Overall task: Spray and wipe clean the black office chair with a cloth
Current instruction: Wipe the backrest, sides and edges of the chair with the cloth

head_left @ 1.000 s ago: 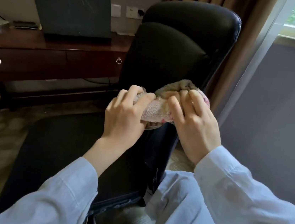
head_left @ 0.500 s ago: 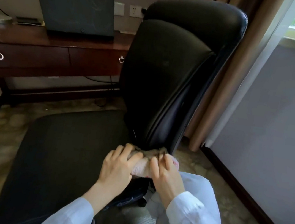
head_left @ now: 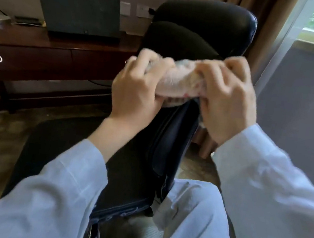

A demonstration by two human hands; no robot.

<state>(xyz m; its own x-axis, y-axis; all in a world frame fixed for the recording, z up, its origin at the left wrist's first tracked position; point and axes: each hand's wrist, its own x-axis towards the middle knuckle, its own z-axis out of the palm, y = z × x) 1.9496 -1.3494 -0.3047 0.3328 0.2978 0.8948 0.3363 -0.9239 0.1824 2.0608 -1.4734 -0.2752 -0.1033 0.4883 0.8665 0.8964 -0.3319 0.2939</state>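
The black office chair [head_left: 183,41] stands before me, its backrest upright and its seat [head_left: 54,145] spreading to the lower left. A bunched pinkish cloth [head_left: 178,80] is pressed against the side edge of the backrest, about halfway up. My left hand [head_left: 135,92] grips the cloth's left end and my right hand [head_left: 227,100] grips its right end. Both hands are blurred by motion. No spray bottle is in view.
A dark wooden desk [head_left: 42,49] with ring-pull drawers stands behind the chair, carrying a dark screen [head_left: 77,0]. Brown curtains [head_left: 265,33] and a sheer curtain hang at right beside a grey wall [head_left: 300,116] and a window. My light trousers [head_left: 186,211] touch the seat's edge.
Both hands slid the cloth down the backrest's edge to the seat joint, then back up to mid-height. The head view has shifted accordingly.
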